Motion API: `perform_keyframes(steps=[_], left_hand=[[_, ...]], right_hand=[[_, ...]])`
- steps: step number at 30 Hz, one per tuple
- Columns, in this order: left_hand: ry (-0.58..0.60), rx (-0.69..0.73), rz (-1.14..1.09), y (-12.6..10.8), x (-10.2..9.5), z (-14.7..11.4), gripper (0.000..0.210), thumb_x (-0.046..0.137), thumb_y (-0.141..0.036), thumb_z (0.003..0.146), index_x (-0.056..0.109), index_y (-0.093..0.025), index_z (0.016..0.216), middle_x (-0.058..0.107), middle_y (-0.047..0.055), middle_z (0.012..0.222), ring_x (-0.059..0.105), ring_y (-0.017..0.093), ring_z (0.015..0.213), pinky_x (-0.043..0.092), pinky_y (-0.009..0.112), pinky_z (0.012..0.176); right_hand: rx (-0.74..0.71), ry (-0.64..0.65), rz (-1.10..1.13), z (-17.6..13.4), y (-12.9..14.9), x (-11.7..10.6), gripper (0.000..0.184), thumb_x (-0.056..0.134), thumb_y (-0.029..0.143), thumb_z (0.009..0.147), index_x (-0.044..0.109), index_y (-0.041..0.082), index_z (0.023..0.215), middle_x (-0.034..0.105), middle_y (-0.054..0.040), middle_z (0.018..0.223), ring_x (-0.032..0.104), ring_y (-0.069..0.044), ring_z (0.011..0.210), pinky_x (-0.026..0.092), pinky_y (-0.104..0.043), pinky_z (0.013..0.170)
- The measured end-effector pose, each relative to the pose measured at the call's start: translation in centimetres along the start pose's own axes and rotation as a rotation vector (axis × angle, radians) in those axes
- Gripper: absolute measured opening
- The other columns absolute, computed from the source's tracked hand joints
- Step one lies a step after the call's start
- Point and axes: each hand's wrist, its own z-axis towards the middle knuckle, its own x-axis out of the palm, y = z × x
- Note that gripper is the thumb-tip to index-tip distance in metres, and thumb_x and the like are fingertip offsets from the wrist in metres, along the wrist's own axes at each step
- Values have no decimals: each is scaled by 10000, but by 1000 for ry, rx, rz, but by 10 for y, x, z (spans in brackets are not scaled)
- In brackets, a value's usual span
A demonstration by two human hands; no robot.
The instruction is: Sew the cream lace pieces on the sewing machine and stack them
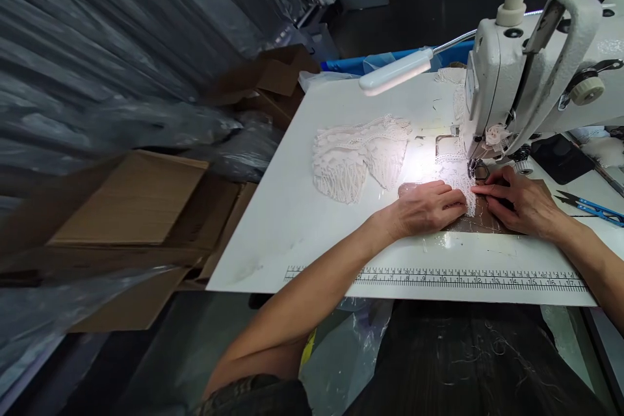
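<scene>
Here, left hand [426, 208] flat, fingers stretched, pressing a white lace strip [461, 183] onto the brown panel [480, 221] in front of the sewing machine [531, 71]; right hand [521, 201] flat too, fingertips on the strip's other edge, gripping nothing; folded lace pieces [361, 156] well left on the white table [292, 208]; blue snips [592, 208] just right of the right hand; printed ruler [439, 278] along the table's near edge

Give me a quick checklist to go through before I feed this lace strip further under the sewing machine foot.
1. Left hand flat on the lace strip: ok.
2. Right hand fingertips pinning the strip's edge: ok.
3. Strip lined up under the presser foot: cannot tell, glare hides it.
4. Fingers apart from the needle: ok, but close.
5. Spare lace pile lies apart from the strip: ok.
6. Blue snips away from the hands: ok.
</scene>
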Motion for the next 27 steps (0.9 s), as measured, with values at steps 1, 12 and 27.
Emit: perform_keyframes(steps=[1,12,27], left_hand=[[7,-3,-3,-1,0,0,266,465,-55,985,675,-163,863,737,17,935,583,98,686,474,256,651],[148,-87,-357,7,-9,4,212,517,-211,883,719,-171,932,720,55,934,630,156,759,516,311,720],[129,-116,-226,1,-6,2,224,502,-241,895,695,-129,915,686,81,953,569,166,734,487,331,725]], right_hand=[[8,9,-11,0,0,0,336,480,303,976,745,247,1175,658,-105,1065,635,-215,892,516,-309,674],[-65,-4,-26,-1,2,-1,328,495,260,940,772,284,1114,650,-90,1017,619,-221,893,525,-342,735],[-9,97,-110,1,4,0,366,440,305,990,707,268,1237,648,-119,1033,617,-248,876,515,-361,701]])
